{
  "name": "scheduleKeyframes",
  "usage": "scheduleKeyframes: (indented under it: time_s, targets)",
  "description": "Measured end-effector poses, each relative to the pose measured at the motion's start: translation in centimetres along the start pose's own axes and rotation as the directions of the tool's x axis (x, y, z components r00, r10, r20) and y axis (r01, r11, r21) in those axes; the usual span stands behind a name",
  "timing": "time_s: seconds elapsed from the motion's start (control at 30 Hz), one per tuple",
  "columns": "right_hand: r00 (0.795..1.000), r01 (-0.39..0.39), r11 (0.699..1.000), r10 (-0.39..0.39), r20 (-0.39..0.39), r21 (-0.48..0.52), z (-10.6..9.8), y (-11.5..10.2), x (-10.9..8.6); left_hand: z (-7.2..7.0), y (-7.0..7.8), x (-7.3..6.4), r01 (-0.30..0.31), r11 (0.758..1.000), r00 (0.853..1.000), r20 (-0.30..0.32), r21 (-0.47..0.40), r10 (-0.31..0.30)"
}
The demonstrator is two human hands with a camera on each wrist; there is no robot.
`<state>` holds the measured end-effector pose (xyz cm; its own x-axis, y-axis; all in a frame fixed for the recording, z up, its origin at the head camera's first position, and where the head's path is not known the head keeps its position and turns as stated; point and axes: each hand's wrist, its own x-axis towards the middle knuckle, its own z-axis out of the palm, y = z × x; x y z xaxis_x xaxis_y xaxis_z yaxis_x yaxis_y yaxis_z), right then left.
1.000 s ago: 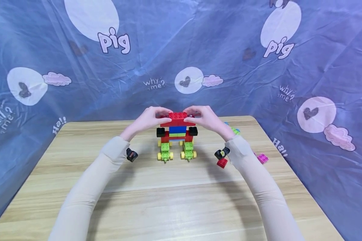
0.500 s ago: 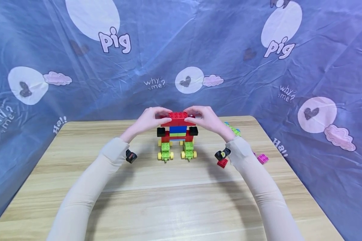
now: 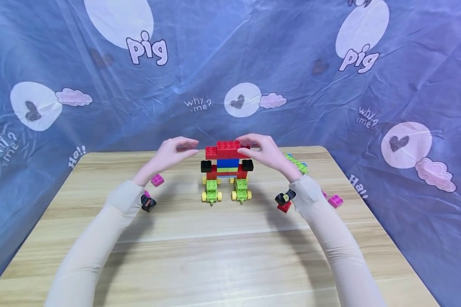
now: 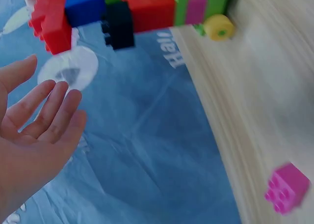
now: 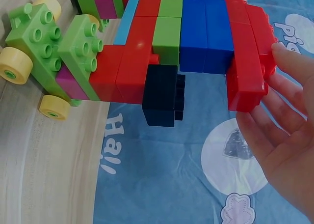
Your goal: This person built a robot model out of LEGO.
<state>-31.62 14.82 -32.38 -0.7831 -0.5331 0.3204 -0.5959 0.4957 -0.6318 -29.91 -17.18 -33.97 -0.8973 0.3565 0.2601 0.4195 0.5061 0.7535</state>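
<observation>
From here I have my left grip (image 3: 170, 152) empty and loosely spread beside the brick build (image 3: 228, 163), which stands upright on the table (image 3: 215, 264), while my right grip (image 3: 264, 150) lightly pinches its top red bricks (image 3: 228, 147), likely to steady it.

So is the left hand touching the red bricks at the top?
Apart. The head view shows it: a gap lies between the fingertips of the left hand and the red bricks.
</observation>
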Motion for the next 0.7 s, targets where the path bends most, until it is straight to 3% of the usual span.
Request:
scheduleKeyframes:
  time_s: [0.47,0.7]
  targets:
    - [0.999,-0.04,0.999,0.04,0.002,0.018,0.2,0.0,-0.2,-2.7,-5.4,-4.5,0.112,0.993,0.993,0.022,0.034,-0.113]
    - [1.0,-0.022,0.999,0.022,-0.011,0.041,0.1,0.6,-0.6,-4.2,-8.0,-7.4,0.155,0.983,0.986,0.049,0.102,-0.16]
